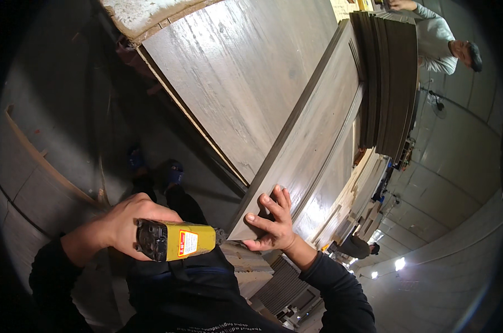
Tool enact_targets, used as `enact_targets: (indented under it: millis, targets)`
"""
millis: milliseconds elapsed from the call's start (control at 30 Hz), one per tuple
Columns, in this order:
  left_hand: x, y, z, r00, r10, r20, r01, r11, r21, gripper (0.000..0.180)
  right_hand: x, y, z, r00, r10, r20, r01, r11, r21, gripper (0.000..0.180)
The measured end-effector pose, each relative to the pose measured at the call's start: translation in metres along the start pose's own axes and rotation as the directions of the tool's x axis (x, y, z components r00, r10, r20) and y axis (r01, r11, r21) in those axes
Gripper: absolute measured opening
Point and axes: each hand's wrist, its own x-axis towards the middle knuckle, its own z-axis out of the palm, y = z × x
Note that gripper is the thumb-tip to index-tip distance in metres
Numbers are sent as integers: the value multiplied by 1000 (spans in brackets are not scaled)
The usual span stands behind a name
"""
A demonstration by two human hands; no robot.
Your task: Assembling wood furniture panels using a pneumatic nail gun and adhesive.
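Note:
My left hand [130, 217] is wrapped around a nail gun [193, 242] with a yellow body and a black end cap. The gun's dark nose meets the near lower corner of a grey-brown wood-grain panel [318, 125], which stands tilted on its edge. At that same corner my right hand [273, 219] grips the panel, its fingers spread over the face and the thumb at the end edge. Behind the panel lies a wide wood-grain board [234, 72]. The handle of the nail gun is hidden by my left hand.
A stack of dark boards [387, 83] stands beyond the panel. At the far right a person [440, 41] in a light top is near that stack; another person [356, 247] is farther off. A white-topped slab [146, 16] lies at the upper left. My shoes [174, 172] show on the floor.

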Motion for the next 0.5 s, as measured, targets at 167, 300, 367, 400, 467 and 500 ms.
enact_targets:
  millis: [167, 300, 367, 400, 467, 500]
  targets:
    - [1, -2, 0, 1000, 6, 9, -6, 1000, 9, 39, 0, 0, 1, 1000, 4, -4, -4, 1000, 2, 49]
    - [2, -6, -4, 1000, 23, 0, -23, 1000, -9, 39, 3, 2, 2, 1000, 9, -2, -9, 1000, 3, 49]
    - [4, -5, -5, 1000, 27, 4, -27, 1000, -1, 39, 4, 2, 0, 1000, 17, 3, -17, 1000, -7, 49]
    - [6, -2, -8, 999, 35, 16, -35, 999, -10, 38, 5, 2, -3, 1000, 15, -4, -15, 1000, -11, 49]
    - [6, 5, -11, 998, 50, 34, -50, 999, 18, 38, 10, 1, -7, 1000, -15, -19, 15, 1000, -14, 51]
    - [3, 4, -6, 998, 13, 57, -10, 998, -61, 38, 7, -2, -12, 998, -29, -47, 28, 999, -25, 51]
